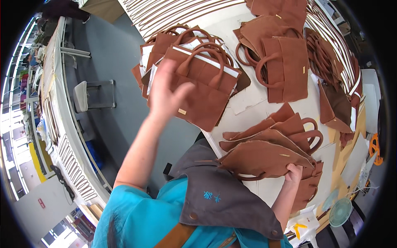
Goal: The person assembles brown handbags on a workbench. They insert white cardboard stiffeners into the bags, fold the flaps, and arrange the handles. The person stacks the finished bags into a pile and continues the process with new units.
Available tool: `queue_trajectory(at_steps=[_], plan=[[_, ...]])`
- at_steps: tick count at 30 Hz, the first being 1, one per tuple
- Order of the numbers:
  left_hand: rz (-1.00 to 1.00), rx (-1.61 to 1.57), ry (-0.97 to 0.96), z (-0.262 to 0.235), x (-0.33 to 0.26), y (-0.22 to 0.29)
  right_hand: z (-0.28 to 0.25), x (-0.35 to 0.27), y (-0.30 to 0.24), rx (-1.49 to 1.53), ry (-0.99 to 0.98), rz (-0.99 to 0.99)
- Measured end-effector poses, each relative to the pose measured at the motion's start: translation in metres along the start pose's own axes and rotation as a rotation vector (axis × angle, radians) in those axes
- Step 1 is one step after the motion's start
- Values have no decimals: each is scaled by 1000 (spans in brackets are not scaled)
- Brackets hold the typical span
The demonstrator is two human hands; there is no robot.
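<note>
Right hand: the right hand (293,172) is curled shut, fingers folded over the near edge of the top brown panel (264,159) of a stack; it grips that panel.
Near stack: the stack of brown panels (285,136) lies on the white table (248,111), just in front of the person's grey apron (219,198); curved handles stick out on its far right side.
Left hand: the left hand (165,93) is spread wide open, fingers apart, raised over the left edge of the table. It overlaps the near left corner of the front brown bag (202,89); whether it touches it cannot be told. It holds nothing.
Left bag pile: brown bags with looped handles and white lining strips at the mouth, farther along the table than the near stack, to its left.
Labels: a small pale rectangular tag (182,111) sits low on the front bag, right of the left hand's wrist.
Far bag pile: more brown bags (281,70), beyond the near stack.
Floor side: a grey stool (93,96) stands left of the table.
Small fan: a green fan (340,212) lies right of the near stack.
</note>
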State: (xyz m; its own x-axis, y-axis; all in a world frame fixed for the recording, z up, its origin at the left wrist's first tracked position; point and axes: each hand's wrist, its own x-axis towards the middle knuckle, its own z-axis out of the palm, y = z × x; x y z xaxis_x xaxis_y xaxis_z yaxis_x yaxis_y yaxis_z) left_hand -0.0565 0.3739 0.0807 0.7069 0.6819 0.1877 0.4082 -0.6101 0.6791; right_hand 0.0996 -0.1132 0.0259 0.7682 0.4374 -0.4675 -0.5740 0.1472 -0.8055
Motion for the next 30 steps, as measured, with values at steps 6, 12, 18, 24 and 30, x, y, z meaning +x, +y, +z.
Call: queue_trajectory(at_steps=[6,12,18,24,30], plan=[[-305,170,-53,-41,74,-67,-4,6,14,61,-21,6],[-278,-40,24,-38,67,-64,14,11,17,10,0,94],[-311,-248,60,-45,60,-67,41,27,7,21,-17,118],[418,75,215,-30,-12,-6,19,29,14,44,9,117],[343,-28,108,-32,-30,10,-14,30,9,43,-19,110]])
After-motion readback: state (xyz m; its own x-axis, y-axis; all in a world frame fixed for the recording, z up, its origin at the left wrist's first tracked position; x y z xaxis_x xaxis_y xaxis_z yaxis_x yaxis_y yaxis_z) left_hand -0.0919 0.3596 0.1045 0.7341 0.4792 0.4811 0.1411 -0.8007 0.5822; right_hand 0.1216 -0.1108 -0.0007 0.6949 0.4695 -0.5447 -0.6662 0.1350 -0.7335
